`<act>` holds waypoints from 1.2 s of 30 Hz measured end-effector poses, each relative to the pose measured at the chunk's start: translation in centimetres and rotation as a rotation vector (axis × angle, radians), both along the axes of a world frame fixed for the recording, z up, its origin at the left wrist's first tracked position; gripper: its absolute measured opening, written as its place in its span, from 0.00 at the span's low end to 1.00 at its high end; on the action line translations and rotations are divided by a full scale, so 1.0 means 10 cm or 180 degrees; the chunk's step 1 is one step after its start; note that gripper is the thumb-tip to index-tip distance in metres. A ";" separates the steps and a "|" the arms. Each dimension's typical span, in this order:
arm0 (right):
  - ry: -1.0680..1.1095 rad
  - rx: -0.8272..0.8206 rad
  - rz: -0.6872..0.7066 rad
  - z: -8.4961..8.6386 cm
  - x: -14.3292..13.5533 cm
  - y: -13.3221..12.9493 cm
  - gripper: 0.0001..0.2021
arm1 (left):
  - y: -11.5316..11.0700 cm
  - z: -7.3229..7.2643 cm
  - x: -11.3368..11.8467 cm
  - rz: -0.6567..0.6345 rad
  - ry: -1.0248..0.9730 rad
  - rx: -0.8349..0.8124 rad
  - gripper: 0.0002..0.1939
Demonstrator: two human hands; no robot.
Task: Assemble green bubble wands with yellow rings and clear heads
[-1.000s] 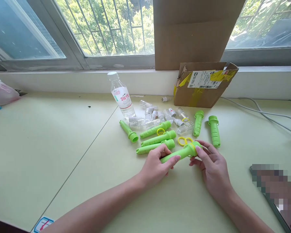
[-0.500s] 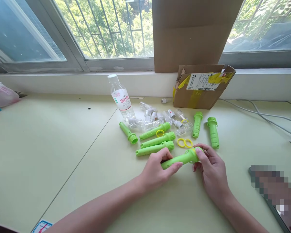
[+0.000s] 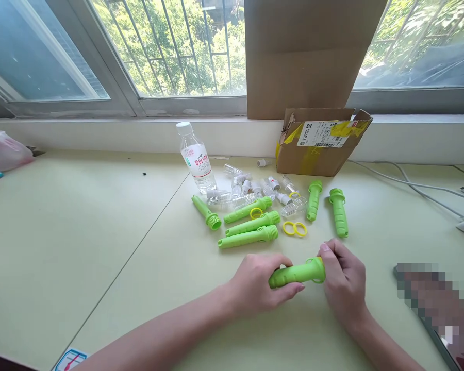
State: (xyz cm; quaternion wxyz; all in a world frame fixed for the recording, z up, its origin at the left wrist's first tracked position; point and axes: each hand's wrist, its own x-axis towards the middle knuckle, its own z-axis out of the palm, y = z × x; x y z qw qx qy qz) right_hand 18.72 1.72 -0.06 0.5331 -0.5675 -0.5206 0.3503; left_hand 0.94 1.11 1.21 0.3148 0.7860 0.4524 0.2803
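My left hand (image 3: 261, 282) is closed around the narrow end of a green plastic handle (image 3: 298, 274), a ribbed tube held almost level above the table. At its wide flanged end my right hand (image 3: 344, 275) is closed, fingers curled over the threaded tip and hiding it. A sliver of a yellow ring (image 3: 320, 262) shows beside the right thumb. Just beyond the hands lie three similar green handles (image 3: 251, 237) side by side, and two loose yellow rings (image 3: 294, 229) touch each other on the table.
Clear plastic tubes with white collars (image 3: 247, 193) lie in a cluster behind the handles. A water bottle (image 3: 196, 159) and an open cardboard box (image 3: 313, 154) stand near the window. More green handles (image 3: 339, 212) lie right. A phone (image 3: 429, 314) and white cables (image 3: 417, 183) are further right.
Both hands have brought the green handle nearer to me and slightly right. My right fingers have curled more tightly over its wide end.
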 end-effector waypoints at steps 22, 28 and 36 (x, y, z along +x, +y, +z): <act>-0.1163 0.0344 0.0102 0.38 -0.03 1.02 0.16 | 0.10 -0.05 -0.08 0.0765 -0.0552 0.0824 0.09; -0.3332 0.0227 0.0388 0.34 -0.21 1.46 0.12 | 0.10 -0.07 -0.07 0.0779 -0.0511 0.0839 0.08; -0.3676 0.0279 0.0474 0.22 -0.46 1.55 0.13 | 0.09 -0.07 -0.07 0.0660 -0.0563 0.0692 0.08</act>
